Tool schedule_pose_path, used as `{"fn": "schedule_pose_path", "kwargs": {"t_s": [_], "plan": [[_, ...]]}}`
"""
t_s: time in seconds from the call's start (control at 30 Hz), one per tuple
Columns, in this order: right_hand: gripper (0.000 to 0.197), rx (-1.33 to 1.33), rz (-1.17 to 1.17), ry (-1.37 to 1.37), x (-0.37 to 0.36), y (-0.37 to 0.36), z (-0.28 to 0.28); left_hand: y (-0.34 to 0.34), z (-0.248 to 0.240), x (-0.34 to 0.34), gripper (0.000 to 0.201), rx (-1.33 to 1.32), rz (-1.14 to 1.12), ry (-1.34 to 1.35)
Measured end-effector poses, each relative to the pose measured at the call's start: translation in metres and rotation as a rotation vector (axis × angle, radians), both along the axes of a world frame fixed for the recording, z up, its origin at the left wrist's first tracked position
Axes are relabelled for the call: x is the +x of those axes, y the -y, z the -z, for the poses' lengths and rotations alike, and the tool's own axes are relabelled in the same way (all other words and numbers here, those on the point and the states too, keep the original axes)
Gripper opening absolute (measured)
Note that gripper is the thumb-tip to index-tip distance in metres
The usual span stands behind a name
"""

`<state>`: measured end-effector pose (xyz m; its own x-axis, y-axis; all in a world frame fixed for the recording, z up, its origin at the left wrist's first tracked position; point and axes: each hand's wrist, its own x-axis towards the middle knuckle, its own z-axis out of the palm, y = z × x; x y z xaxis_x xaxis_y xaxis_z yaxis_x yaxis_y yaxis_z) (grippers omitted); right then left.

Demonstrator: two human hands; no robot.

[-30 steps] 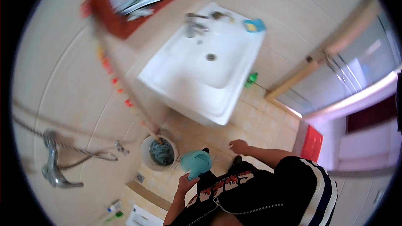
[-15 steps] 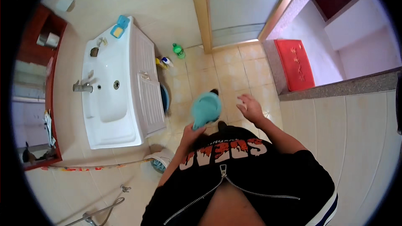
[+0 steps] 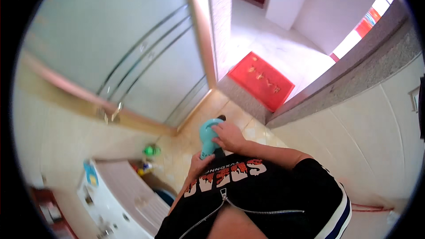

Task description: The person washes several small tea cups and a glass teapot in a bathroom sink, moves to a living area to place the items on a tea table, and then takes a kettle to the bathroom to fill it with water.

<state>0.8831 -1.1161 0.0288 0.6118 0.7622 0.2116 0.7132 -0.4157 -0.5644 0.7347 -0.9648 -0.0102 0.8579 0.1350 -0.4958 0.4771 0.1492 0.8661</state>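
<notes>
A turquoise plastic water dipper [image 3: 206, 129] hangs in front of my body, its round bowl away from me and its handle toward me. My left hand [image 3: 201, 163] is closed round the handle. Over the right side of the bowl reaches my right hand [image 3: 229, 136], fingers apart and fingertips at the rim or just inside it. Whether those fingertips touch the dipper, and what the bowl holds, I cannot make out.
Ahead on the left stands a frosted glass door [image 3: 128, 31] with metal bars. A red doormat [image 3: 261, 79] lies beyond the stone threshold. Lower left are a white washbasin cabinet [image 3: 133, 190], a green bottle [image 3: 151, 150] and a dark blue basin [image 3: 164, 196].
My view has turned right toward the doorway. My right hand has moved from beside the dipper to over its bowl. My left hand keeps hold of the handle.
</notes>
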Motion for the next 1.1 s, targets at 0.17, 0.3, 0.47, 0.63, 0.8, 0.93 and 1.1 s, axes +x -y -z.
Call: {"fn": "schedule_pose_path", "kwargs": {"t_s": [0.17,0.3,0.47,0.63,0.8,0.93,1.1], "plan": [[0.035,-0.101,0.23,-0.051,0.118,0.005,0.004,-0.017,-0.021,0.152,0.023,0.122,0.258,-0.009],[0.035,-0.052,0.38,-0.047,0.217,0.016,0.005,-0.022,-0.012,0.275,0.023,0.2,0.362,0.02],[0.037,-0.117,0.417,-0.164,0.367,0.063,-0.002,0.001,0.0,0.423,0.025,0.189,0.391,-0.119],[0.042,-0.12,0.307,-0.005,0.518,0.148,0.002,0.054,-0.005,0.574,0.026,0.178,0.491,-0.108],[0.053,-0.146,0.313,0.214,0.601,0.199,0.016,0.098,-0.014,0.682,0.025,0.071,0.505,-0.075],[0.061,-0.299,0.498,0.276,0.677,0.245,0.039,0.15,-0.027,0.784,0.023,0.154,0.623,-0.07],[0.056,-0.42,0.892,0.446,0.715,0.291,-0.007,0.207,-0.03,0.895,0.034,0.094,0.751,-0.025]]}}
